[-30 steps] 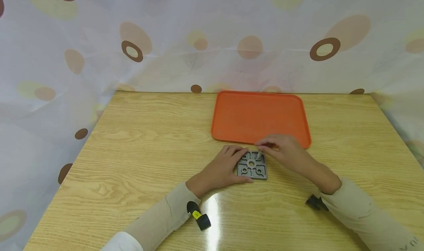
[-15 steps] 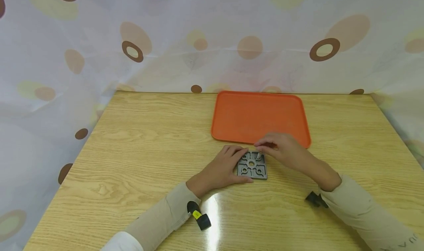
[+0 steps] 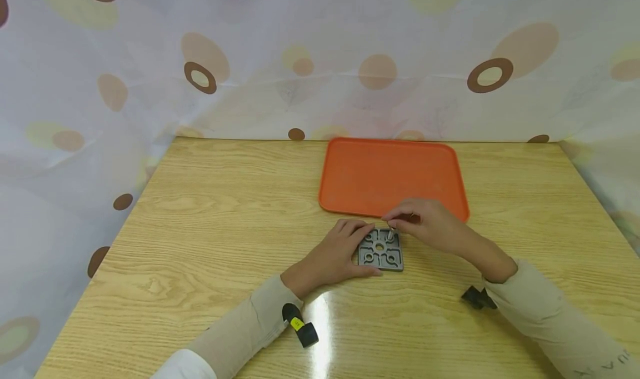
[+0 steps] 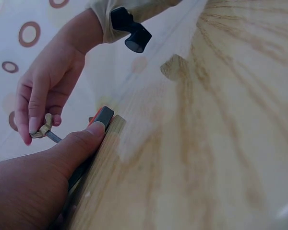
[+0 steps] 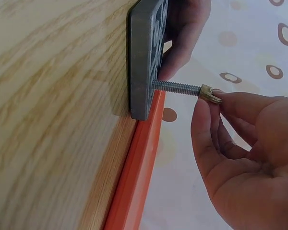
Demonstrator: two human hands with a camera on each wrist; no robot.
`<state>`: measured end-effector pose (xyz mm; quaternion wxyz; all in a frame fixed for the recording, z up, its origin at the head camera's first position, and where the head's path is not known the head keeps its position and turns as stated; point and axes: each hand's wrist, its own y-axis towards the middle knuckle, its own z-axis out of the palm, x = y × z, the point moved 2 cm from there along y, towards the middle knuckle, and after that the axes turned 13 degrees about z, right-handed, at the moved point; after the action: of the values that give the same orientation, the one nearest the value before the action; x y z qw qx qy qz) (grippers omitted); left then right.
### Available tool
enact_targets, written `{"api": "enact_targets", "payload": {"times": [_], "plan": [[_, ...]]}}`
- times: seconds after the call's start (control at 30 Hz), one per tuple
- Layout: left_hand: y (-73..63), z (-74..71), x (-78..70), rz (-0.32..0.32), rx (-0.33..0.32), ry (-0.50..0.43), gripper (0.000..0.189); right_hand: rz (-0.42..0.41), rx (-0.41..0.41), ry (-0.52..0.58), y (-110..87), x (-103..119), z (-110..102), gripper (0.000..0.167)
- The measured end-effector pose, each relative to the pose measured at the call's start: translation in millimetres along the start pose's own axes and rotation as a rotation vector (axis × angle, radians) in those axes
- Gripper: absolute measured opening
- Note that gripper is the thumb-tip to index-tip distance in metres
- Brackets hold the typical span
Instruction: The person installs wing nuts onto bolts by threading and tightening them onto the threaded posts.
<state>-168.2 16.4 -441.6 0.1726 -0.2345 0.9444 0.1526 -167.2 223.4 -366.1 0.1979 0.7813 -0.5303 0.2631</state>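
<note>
A square grey metal plate (image 3: pixel 382 255) with a central hole and corner holes lies flat on the wooden table. My left hand (image 3: pixel 340 254) grips it from the left, thumb along the near edge and fingers at the far corner. From the plate's far right hole stands a threaded wing screw (image 5: pixel 177 87), its brass wing head (image 5: pixel 210 94) well above the surface. Thumb and forefinger of my right hand (image 3: pixel 430 223) pinch that head. In the left wrist view the left thumb (image 4: pixel 81 146) presses the plate's edge, and the screw's lower end is hidden.
Behind the plate lies an orange tray (image 3: pixel 390 173), with the right hand partly over its near edge. A patterned cloth (image 3: pixel 250 101) hangs along the table's back. Black wrist cameras (image 3: pixel 302 329) sit on both sleeves.
My right hand has shifted very slightly up and left while its fingers stay at the screw's head. The left hand and the plate have not moved.
</note>
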Motion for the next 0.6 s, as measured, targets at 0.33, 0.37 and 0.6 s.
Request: {"api": "enact_targets", "payload": {"times": [0.33, 0.37, 0.6], "plan": [[-0.1, 0.6, 0.6, 0.007, -0.008, 0.006, 0.094, -0.007, 0.076, -0.001, 3.6, -0.7, -0.9, 0.013], [0.0, 0.8, 0.7, 0.009, -0.009, 0.007, 0.094, -0.019, 0.079, -0.007, 3.8, -0.6, -0.8, 0.013], [0.3, 1.3, 1.3, 0.011, -0.007, 0.008, 0.095, -0.030, 0.107, -0.012, 4.8, -0.1, -0.8, 0.013]]}}
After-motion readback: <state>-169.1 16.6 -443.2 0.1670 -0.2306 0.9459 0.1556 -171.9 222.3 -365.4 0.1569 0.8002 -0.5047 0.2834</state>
